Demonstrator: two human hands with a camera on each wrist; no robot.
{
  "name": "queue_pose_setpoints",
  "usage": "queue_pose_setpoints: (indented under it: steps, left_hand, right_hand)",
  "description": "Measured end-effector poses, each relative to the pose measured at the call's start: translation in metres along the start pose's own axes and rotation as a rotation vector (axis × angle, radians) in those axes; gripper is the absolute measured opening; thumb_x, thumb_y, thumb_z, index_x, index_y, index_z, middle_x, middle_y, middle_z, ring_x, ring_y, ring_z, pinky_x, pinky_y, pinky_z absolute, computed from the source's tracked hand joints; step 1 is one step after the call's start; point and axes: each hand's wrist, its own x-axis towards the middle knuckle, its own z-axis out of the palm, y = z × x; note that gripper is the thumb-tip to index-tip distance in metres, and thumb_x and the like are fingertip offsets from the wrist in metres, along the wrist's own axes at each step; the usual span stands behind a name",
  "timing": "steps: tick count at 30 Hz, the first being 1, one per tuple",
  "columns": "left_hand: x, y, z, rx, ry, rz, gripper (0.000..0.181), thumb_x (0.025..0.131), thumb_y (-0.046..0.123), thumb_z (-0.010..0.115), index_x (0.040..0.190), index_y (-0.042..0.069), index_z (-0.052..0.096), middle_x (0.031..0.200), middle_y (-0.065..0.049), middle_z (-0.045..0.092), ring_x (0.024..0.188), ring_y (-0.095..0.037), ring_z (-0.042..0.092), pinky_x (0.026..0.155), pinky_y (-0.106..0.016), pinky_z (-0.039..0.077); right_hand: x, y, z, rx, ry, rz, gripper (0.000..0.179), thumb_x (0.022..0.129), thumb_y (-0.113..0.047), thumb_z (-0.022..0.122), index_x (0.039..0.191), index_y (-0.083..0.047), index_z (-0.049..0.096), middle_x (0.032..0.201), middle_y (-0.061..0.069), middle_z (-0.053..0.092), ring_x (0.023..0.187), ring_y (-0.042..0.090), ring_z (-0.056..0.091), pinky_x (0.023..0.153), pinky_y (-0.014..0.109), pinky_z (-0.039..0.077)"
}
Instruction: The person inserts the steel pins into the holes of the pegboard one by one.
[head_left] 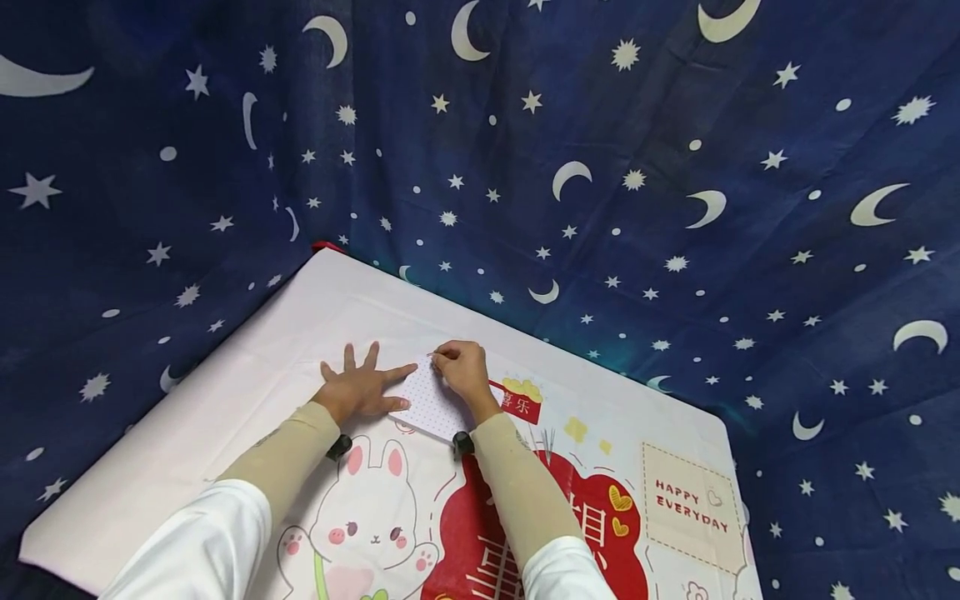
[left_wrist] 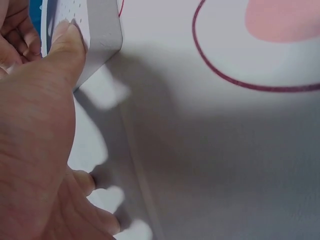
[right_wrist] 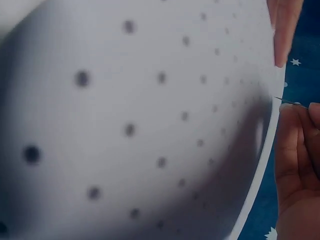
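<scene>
A white board with a grid of small dark dots (head_left: 433, 406) lies flat on the table. My left hand (head_left: 362, 387) rests spread on the tablecloth, its thumb (left_wrist: 67, 45) pressing the edge of the board (left_wrist: 102, 30). My right hand (head_left: 461, 371) sits on the board's far corner and pinches a thin pin (head_left: 432, 355) between its fingertips. In the right wrist view the pin (right_wrist: 287, 101) touches the rim of the board (right_wrist: 150, 125), held by the right fingers (right_wrist: 295, 150). A left fingertip (right_wrist: 285, 25) shows at the top.
A pale tablecloth (head_left: 247, 375) printed with a rabbit (head_left: 371, 517), a red patch (head_left: 592, 533) and a "HAPPY EVERYDAY" label (head_left: 690, 504) covers the table. A dark blue cloth with stars and moons (head_left: 600, 167) hangs behind and around the table's edges.
</scene>
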Motion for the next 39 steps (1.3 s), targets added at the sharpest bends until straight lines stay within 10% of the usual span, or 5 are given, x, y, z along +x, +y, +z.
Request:
queue_pose_setpoints:
  steps: [39]
  left_hand:
    - [-0.0023,-0.003,0.0024,-0.027,0.004,-0.004,0.075,0.094,0.074,0.055,0.161,0.05,0.03,0.175,-0.025,0.008,0.154,-0.066,0.002,0.109,-0.091,0.016]
  right_hand:
    - [-0.0017,0.0056,0.0087,-0.113,0.019,-0.034,0.008,0.092,-0.007,0.076,0.087,-0.005,0.081,0.081,0.009,0.078,0.071,0.011,0.059,0.065,0.021,0.05]
